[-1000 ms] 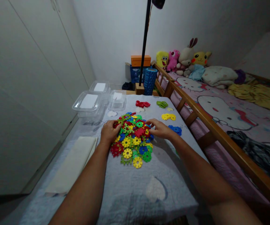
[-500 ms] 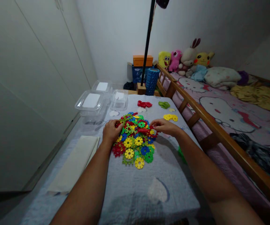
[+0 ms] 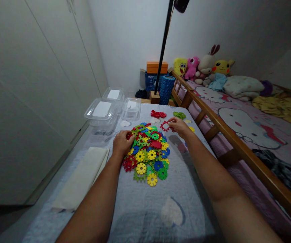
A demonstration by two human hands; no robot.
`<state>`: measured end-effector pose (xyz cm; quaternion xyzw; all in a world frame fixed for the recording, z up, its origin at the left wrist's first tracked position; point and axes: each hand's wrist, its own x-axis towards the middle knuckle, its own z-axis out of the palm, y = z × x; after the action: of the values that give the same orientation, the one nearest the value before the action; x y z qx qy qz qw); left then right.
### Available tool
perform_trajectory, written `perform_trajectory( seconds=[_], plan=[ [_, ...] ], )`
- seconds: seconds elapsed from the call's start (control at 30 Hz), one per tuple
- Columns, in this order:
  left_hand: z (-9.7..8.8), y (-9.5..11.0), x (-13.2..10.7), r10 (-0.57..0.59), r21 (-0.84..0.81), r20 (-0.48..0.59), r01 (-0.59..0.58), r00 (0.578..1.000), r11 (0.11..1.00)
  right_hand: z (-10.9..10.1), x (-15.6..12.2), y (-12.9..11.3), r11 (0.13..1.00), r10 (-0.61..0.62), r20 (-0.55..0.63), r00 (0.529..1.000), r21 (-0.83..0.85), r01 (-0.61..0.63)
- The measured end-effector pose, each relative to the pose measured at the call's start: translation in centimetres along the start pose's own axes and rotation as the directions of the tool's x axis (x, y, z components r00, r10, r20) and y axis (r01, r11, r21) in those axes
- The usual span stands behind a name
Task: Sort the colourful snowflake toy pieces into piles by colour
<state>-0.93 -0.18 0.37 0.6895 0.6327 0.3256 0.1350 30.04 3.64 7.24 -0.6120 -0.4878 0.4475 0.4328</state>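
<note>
A pile of colourful plastic snowflake building pieces (image 3: 151, 155) lies on the cloth-covered table, with toothed discs and square frames in red, yellow, green and blue. My left hand (image 3: 123, 143) rests against the pile's left edge, thumb and fingers apart, with a bit of red showing between them; its fingertips are partly hidden. Pinched in my right hand (image 3: 181, 127) is a red toothed frame piece (image 3: 164, 126), held beyond the pile's far right side. Just past it sit a red group of pieces (image 3: 158, 114) and a green group (image 3: 179, 115). Yellow pieces (image 3: 192, 129) are mostly covered by my right hand.
Clear lidded plastic boxes (image 3: 101, 113) stand at the back left. A folded cream cloth (image 3: 82, 179) lies along the left side. A wooden bed rail (image 3: 211, 118) runs along the table's right. Behind the table rise a black pole (image 3: 163, 47) and a blue foam roller (image 3: 167, 90).
My right hand has lifted away from the pile and moved farther back, carrying the red frame piece toward the red group. My left hand stays at the pile's edge. The view has shifted slightly.
</note>
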Motion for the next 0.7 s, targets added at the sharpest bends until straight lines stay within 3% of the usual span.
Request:
perform_trajectory(
  seconds=[0.1, 0.27, 0.4, 0.7],
  plan=[
    [0.2, -0.3, 0.0, 0.0, 0.002, -0.002, 0.0, 1.0, 1.0, 1.5, 2.5, 0.4, 0.992, 0.038, -0.177, 0.983, 0.124, -0.016],
    [0.4, -0.6, 0.2, 0.007, -0.002, -0.006, -0.008, 1.0, 1.0, 3.8, 5.9, 0.3, 0.921, 0.19, -0.332, 0.924, 0.386, -0.051],
    [0.4, -0.5, 0.2, 0.002, -0.01, -0.002, -0.002, 1.0, 1.0, 5.2, 8.1, 0.1, 0.86, 0.276, -0.36, 0.891, 0.506, -0.062],
    [0.3, -0.3, 0.0, 0.003, -0.024, -0.02, -0.003, 1.0, 1.0, 6.2, 9.7, 0.9, 0.837, 0.291, -0.328, 0.899, 0.542, -0.074]
  ],
)
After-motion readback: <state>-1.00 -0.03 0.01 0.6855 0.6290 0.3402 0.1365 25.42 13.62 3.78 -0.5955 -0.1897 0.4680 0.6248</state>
